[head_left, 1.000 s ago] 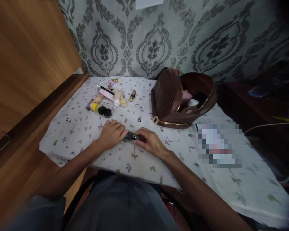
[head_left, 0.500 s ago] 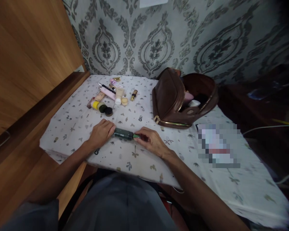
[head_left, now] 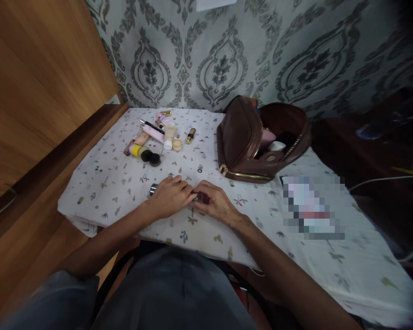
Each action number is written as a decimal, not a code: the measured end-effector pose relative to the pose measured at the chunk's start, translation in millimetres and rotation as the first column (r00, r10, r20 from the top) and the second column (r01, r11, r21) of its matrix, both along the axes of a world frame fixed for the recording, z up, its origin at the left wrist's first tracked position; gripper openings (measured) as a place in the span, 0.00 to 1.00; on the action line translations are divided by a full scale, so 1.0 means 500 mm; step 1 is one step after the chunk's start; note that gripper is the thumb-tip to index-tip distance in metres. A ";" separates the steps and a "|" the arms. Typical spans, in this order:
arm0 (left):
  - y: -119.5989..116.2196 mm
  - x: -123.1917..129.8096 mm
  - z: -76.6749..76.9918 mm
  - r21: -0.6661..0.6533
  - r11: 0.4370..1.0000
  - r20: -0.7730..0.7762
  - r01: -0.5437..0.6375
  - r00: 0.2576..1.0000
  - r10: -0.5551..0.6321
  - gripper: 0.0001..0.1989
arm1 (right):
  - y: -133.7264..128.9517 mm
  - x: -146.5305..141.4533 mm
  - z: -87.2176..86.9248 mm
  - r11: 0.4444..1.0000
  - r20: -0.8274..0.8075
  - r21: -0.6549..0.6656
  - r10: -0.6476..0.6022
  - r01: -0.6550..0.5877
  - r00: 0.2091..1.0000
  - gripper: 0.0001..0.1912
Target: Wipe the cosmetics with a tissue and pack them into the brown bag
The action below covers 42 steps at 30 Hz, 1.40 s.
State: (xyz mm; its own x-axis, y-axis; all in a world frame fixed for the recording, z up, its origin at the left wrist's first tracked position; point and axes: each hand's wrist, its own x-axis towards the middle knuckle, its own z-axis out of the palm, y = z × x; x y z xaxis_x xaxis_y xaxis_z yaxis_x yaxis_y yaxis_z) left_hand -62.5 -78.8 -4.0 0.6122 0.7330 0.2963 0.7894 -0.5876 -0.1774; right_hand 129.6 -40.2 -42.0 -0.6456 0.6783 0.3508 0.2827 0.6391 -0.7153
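Near the front edge of the table [head_left: 119,183], pretty much at 6 o'clock, is where the head view has everything happening. A dark bottle [head_left: 153,189] sits down there, mostly hidden under the left hand [head_left: 170,197]. All I can see is its shiny end poking out at 9 o'clock, plus a greenish end [head_left: 197,199] at 3 o'clock, in by the other fingers. I'm reading those as one piece, but the middle is covered so I can't swear to it. Long axis goes roughly 9 to 3, right side dipping a touch toward 4, so it lies across the body.

The left hand is the closer one, its grip wrapped over the barrel from above. The right hand [head_left: 215,201] comes in from 4 o'clock, and its grip looks pinched around the greenish end; how tight, no idea. So the bottle points to 9 from the right hand, and the two hands basically meet.

Going off the hands: brown bag [head_left: 236,142] gaping open toward 2, gold lipstick [head_left: 191,136] at 12, pink tube [head_left: 153,133] near 11, dark round cap [head_left: 154,159] around 10.
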 end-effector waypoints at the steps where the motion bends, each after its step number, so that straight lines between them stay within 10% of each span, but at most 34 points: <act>1: 0.002 -0.007 0.001 -0.018 1.000 0.006 -0.016 1.000 0.016 0.17 | 0.000 0.000 -0.001 1.000 -0.001 0.001 0.002 -0.002 1.000 0.06; 11: 0.008 -0.141 0.004 -0.471 0.875 0.380 -0.116 0.868 0.319 0.22 | -0.001 0.001 -0.004 1.000 -0.006 -0.013 0.026 -0.026 1.000 0.09; 18: -0.001 -0.143 -0.015 -0.455 0.870 0.481 -0.189 0.770 0.419 0.22 | -0.004 -0.002 -0.003 0.999 0.089 0.041 0.031 -0.035 0.996 0.14; 27: 0.034 -0.134 -0.040 -0.629 0.743 0.696 -0.227 0.261 0.669 0.29 | -0.014 -0.010 0.010 0.984 0.010 -0.179 -0.019 0.021 1.000 0.10; 29: 0.033 -0.129 -0.038 -0.591 0.761 0.685 -0.267 0.331 0.649 0.29 | -0.015 -0.013 0.014 0.978 0.020 -0.201 -0.052 0.055 0.998 0.10; 35: 0.004 -0.080 -0.016 -0.067 0.941 0.334 -0.330 0.882 0.333 0.24 | -0.017 -0.015 0.026 0.985 0.082 -0.133 -0.097 0.107 0.992 0.14; 42: -0.011 -0.020 -0.020 0.182 0.983 -0.029 -0.037 0.999 0.043 0.21 | -0.015 -0.016 0.032 0.972 0.094 -0.178 -0.141 0.156 0.986 0.18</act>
